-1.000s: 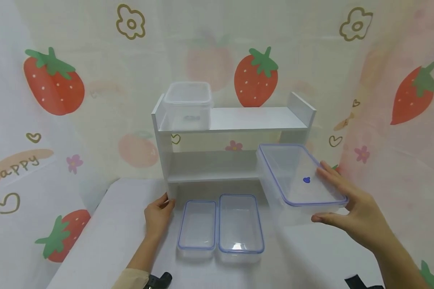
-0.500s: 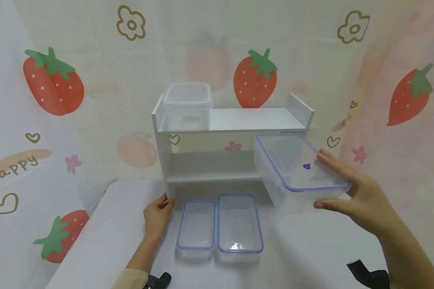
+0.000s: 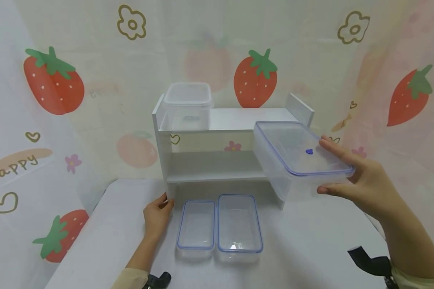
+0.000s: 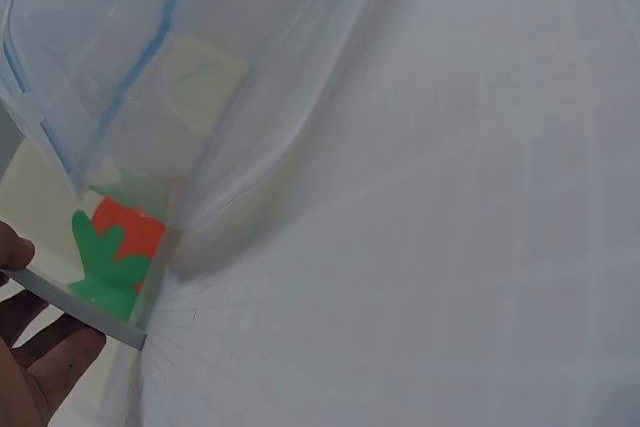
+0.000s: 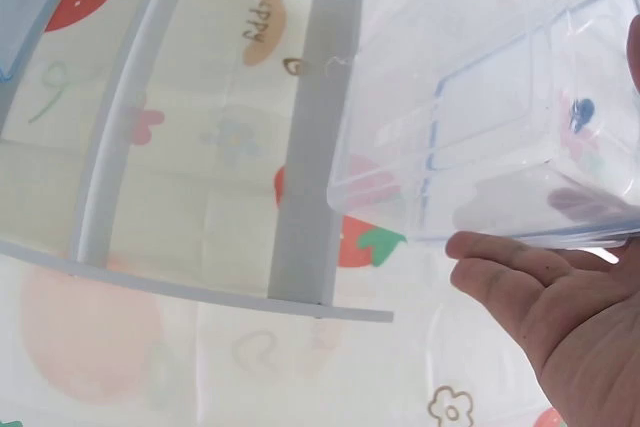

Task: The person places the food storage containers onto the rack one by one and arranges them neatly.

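My right hand (image 3: 370, 186) holds a large clear plastic food container (image 3: 285, 146), its blue-rimmed lid marked with a small blue heart. The fingers lie along the lid's right side and the thumb is below the rim. This container is in the air before the right part of a white two-tier shelf (image 3: 253, 119), tilted. In the right wrist view the hand (image 5: 560, 312) is at the lid edge of the container (image 5: 450, 107). My left hand (image 3: 158, 218) grips the lower left side panel of the shelf; the left wrist view has the panel edge (image 4: 85, 312) between thumb and fingers.
A frosted lidded container (image 3: 188, 106) stands on the top board at the left. Two blue-rimmed containers, a smaller one (image 3: 197, 224) and a larger one (image 3: 240, 222), stand side by side on the white table (image 3: 318, 241). A strawberry-print cloth (image 3: 105, 80) hangs behind.
My right hand has raised the large container from about the middle board's height toward the top board. The left hand has stayed at the side panel.
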Tool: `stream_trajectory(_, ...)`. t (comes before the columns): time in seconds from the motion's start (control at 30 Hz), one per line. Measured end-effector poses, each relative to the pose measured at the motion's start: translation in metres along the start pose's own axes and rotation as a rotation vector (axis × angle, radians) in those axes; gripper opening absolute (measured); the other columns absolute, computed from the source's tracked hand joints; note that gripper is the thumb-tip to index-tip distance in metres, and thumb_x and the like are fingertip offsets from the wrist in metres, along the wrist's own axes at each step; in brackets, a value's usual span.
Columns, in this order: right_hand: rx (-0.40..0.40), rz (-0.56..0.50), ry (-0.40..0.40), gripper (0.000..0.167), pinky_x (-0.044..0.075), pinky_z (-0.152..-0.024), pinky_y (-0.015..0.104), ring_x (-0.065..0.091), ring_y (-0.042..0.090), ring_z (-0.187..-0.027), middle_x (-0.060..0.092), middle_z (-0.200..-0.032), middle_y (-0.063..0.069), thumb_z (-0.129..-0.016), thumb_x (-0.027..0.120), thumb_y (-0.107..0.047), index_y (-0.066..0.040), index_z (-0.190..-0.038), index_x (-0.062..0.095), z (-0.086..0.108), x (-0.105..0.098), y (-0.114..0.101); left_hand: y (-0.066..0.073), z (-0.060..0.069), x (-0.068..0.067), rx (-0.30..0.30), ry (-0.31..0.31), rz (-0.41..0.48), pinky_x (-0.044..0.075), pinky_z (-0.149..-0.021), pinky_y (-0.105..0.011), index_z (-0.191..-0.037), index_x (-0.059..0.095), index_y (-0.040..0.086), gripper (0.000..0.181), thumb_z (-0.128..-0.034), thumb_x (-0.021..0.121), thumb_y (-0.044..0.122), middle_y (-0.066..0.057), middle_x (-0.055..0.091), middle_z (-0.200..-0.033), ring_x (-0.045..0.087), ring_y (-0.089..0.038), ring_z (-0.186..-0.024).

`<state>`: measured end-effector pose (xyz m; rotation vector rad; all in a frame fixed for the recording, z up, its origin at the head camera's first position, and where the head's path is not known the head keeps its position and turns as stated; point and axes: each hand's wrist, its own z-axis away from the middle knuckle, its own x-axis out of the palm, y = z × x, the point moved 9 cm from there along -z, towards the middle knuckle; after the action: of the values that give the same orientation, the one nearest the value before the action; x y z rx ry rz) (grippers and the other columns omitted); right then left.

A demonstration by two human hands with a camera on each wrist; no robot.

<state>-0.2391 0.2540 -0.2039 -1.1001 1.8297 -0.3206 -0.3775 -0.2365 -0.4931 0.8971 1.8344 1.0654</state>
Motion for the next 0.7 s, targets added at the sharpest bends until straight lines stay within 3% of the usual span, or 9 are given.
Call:
stream_trajectory(0.2,0.006,0.022,0.010,0.094,0.054,-0.081,0.007,0.055,0.000,-0.115,0.051,-0.152,0.003,-0.074,0.089,0.002,-0.025,-0.155,0.047,-0.010,-0.005,-0.003,0.001,-0.001,0.001,0.004,0.000,0.005,0.058,-0.083,-0.019,-0.131,0.067,0.002,0.040,-0.0938,0.074,0.018,-0.016,0.071,-0.126,0.075,-0.029,-0.103)
stream_trajectory(0.47,0.017,-0.002,0.023,0.094,0.056,-0.075,0.011,0.058,0.005,-0.110,0.053,-0.138,-0.011,-0.075,0.087,0.005,-0.024,-0.154,0.047,-0.022,-0.013,-0.006,0.003,0.000,0.001,0.017,0.007,-0.008,0.055,-0.079,-0.012,-0.129,0.069,0.004,0.039,-0.0933,0.075,0.017,-0.015,0.072,-0.123,0.076,-0.029,-0.101)
stream_trajectory(0.7,0.035,0.004,0.037,0.091,0.056,-0.077,0.009,0.063,0.002,-0.106,0.054,-0.139,-0.007,-0.077,0.086,0.005,-0.026,-0.153,0.048,-0.036,-0.021,-0.008,0.001,0.000,0.000,0.008,0.009,-0.009,0.051,-0.076,-0.006,-0.129,0.069,0.005,0.039,-0.0933,0.075,0.017,-0.015,0.072,-0.122,0.076,-0.029,-0.100)
